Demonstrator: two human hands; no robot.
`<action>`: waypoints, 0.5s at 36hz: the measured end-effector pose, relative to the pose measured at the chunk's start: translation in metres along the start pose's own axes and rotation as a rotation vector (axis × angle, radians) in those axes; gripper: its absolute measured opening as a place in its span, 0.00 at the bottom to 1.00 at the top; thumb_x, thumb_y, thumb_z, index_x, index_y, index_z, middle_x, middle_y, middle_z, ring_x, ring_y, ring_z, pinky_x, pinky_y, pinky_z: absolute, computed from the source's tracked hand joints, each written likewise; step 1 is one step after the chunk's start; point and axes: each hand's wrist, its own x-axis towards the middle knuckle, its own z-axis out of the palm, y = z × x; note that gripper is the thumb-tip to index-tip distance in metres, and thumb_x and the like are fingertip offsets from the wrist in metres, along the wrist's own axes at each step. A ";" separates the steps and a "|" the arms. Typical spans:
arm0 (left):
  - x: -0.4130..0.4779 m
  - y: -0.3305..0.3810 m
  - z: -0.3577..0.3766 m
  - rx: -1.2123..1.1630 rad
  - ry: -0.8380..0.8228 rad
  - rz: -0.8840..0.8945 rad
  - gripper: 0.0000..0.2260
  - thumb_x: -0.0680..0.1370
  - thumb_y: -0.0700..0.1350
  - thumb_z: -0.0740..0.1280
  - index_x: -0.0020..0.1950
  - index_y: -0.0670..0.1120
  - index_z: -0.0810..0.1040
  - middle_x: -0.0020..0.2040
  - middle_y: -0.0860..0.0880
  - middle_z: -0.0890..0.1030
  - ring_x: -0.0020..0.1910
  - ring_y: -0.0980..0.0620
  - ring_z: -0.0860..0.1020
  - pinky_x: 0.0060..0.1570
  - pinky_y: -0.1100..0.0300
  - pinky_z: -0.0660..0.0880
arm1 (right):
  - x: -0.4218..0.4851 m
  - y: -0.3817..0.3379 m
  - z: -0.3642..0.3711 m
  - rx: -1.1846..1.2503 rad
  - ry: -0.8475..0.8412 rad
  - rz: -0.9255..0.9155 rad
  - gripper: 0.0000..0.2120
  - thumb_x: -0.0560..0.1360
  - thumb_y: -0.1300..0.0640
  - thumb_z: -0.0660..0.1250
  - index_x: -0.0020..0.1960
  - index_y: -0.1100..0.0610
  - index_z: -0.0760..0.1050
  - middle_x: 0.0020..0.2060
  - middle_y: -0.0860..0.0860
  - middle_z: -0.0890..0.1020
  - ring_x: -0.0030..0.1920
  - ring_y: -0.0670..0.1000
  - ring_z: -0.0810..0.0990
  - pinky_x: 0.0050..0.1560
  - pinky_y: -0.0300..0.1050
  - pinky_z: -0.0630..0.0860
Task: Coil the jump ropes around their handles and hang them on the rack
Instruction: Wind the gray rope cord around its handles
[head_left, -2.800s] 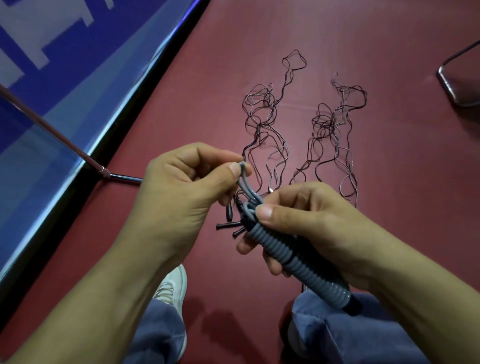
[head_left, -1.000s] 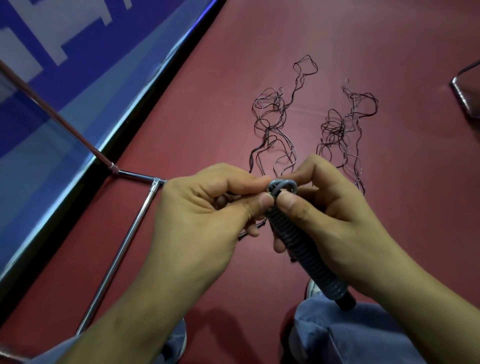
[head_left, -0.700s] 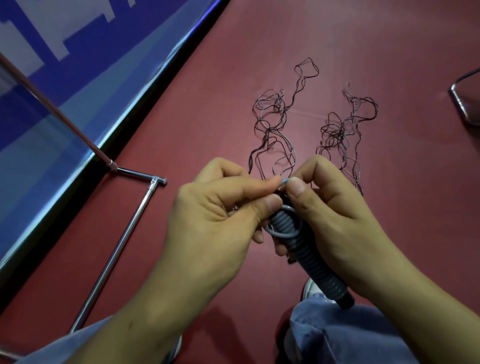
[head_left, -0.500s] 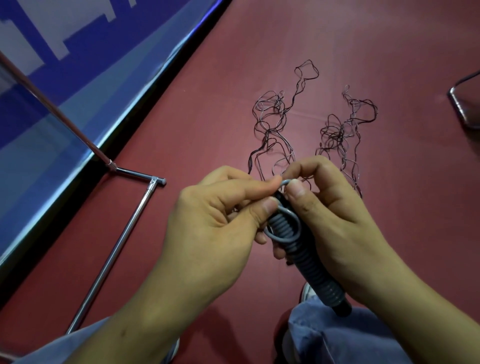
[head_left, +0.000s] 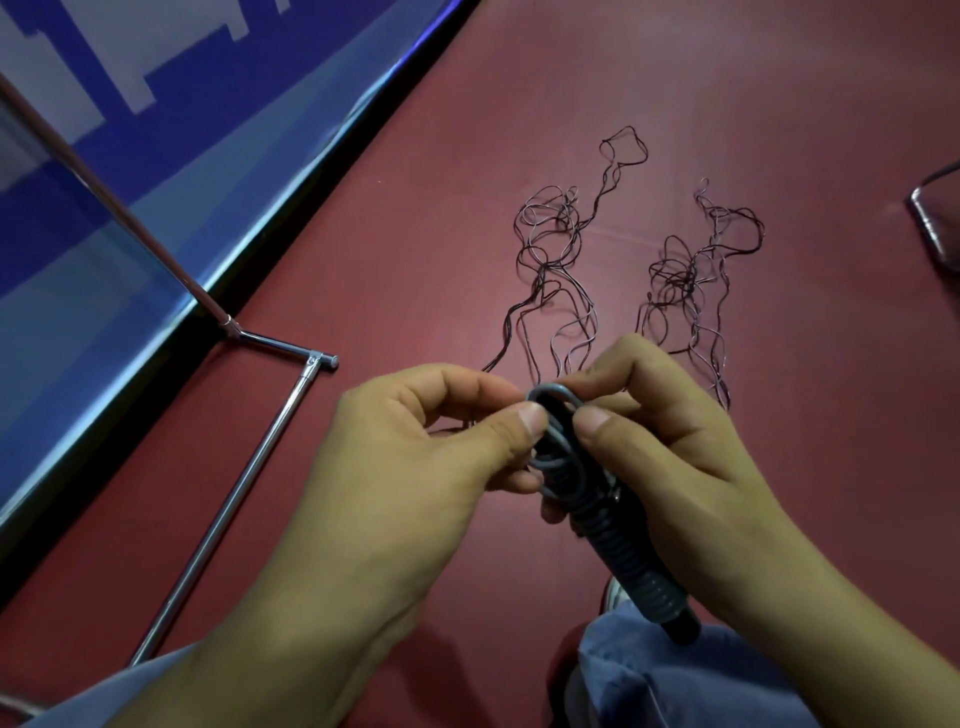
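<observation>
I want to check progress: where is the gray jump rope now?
Head view, lower centre: the gray jump rope sits in the right hand, the left hand pinching its top loop.

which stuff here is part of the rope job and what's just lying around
Job:
- coiled rope, held by left hand and right hand
- left tangle and right tangle on the floor, likely more ropes
- chrome rack

Lying about:
- blue banner
- metal frame, right edge
</observation>
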 end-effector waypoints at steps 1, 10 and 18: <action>0.000 0.001 -0.001 -0.005 -0.001 -0.009 0.03 0.71 0.38 0.77 0.40 0.45 0.85 0.38 0.43 0.85 0.32 0.43 0.84 0.38 0.52 0.84 | 0.000 -0.001 0.000 -0.014 -0.004 -0.003 0.07 0.76 0.61 0.60 0.44 0.52 0.73 0.39 0.58 0.83 0.33 0.56 0.81 0.33 0.41 0.77; 0.000 0.001 -0.007 -0.165 0.003 -0.153 0.04 0.70 0.33 0.75 0.43 0.39 0.86 0.40 0.36 0.85 0.37 0.40 0.86 0.38 0.58 0.82 | -0.001 0.008 0.004 -0.378 -0.012 -0.128 0.04 0.79 0.58 0.64 0.48 0.50 0.72 0.39 0.56 0.82 0.37 0.56 0.81 0.36 0.54 0.79; 0.003 0.005 -0.011 -0.310 -0.141 -0.312 0.07 0.63 0.37 0.74 0.40 0.37 0.84 0.36 0.37 0.82 0.34 0.45 0.83 0.37 0.59 0.82 | -0.002 0.010 0.001 -0.480 0.029 -0.119 0.13 0.78 0.58 0.65 0.60 0.44 0.74 0.48 0.44 0.85 0.43 0.54 0.85 0.38 0.55 0.82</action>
